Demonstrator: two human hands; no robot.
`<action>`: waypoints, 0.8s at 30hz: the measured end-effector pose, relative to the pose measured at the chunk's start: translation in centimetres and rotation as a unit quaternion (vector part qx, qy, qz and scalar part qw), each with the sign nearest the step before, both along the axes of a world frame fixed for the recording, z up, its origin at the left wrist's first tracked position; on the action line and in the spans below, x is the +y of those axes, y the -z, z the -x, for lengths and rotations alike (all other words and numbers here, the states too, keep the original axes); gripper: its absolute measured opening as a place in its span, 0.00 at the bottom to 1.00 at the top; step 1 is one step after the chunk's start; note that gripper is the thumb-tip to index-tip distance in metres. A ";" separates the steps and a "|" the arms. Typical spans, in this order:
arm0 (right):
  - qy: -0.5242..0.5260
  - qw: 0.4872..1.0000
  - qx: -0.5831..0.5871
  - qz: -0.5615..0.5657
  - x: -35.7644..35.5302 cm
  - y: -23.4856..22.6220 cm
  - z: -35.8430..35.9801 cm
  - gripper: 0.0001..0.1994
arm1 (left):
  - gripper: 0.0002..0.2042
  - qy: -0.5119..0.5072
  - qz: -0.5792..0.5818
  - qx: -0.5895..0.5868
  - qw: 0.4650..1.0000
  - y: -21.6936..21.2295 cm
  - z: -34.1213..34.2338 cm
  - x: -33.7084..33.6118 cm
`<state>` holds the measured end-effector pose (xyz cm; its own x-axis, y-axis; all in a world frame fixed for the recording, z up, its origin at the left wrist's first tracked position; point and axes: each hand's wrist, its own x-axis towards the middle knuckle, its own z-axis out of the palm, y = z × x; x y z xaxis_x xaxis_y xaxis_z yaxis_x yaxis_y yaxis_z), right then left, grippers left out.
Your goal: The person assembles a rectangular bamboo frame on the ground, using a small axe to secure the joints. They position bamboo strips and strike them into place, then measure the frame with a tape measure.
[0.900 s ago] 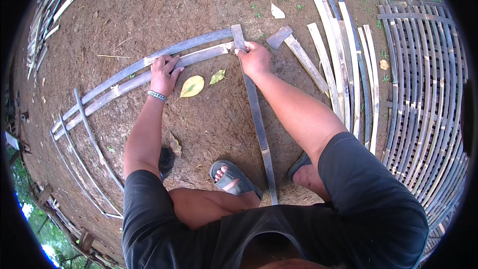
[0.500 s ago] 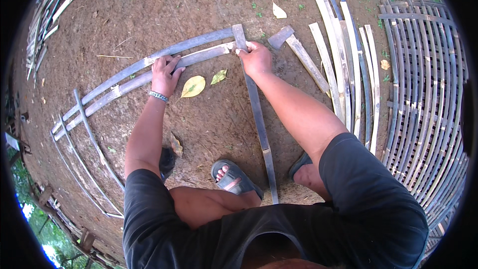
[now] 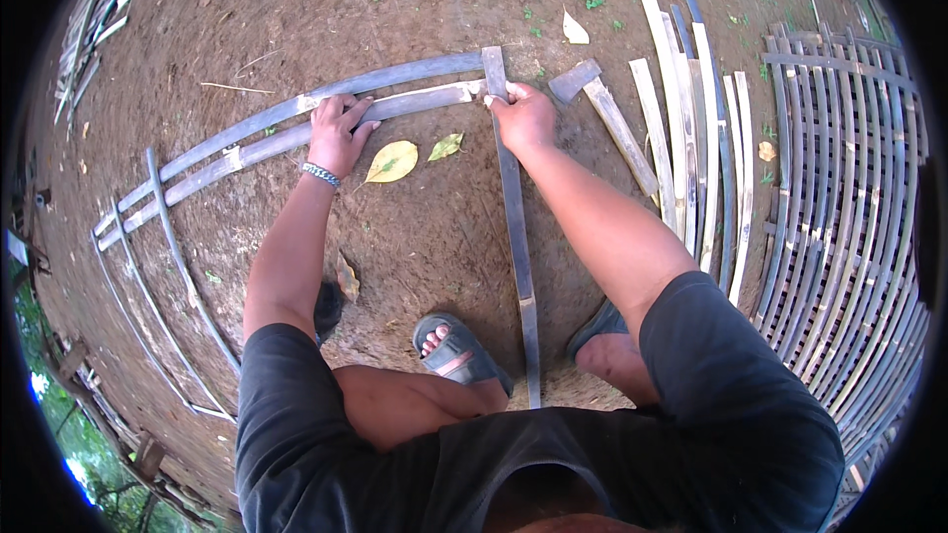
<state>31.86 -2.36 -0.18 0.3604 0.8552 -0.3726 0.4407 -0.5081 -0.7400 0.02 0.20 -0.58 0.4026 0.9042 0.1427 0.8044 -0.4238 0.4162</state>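
Bamboo slat [image 3: 512, 207] likely light, springy; right hand [image 3: 526, 119] pinches its 12 o'clock end, sensible hold, left hand [image 3: 338, 141] over bamboo crosspiece [image 3: 425, 100], grip unclear.

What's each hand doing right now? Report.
Left hand: on the nearer curved strip; whether it grips cannot be told.
Right hand: closed, holding the dark straight strip near its far end.

- From my head, the camera looks steeply down past my dark shirt [image 3: 415, 479], which spans the lower frame.
- It faces the ground [image 3: 444, 247] ahead, close enough that my left hand [image 3: 339, 138] and right hand [image 3: 523, 118] sit just above centre.
- Its wide fisheye bends edges toward the black rim.
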 end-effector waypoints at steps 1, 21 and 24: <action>-0.001 1.000 0.005 0.006 -0.1 -0.6 0.3 0.14 | 0.22 -0.006 0.005 0.009 1.000 0.0 0.4 -0.2; -0.045 0.996 -0.062 0.051 0.6 -1.8 0.1 0.18 | 0.26 -0.139 0.043 0.122 0.982 -3.5 -0.7 -2.3; -0.048 0.995 -0.069 0.059 0.7 -2.8 0.4 0.17 | 0.27 -0.172 0.045 0.107 0.978 -3.9 1.3 -2.5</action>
<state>31.46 -1.63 2.58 0.3330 0.8413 -0.4258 0.5851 -0.5385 -0.6064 -1.25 -2.29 3.33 0.0837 0.9965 0.0014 0.9657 -0.0814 0.2466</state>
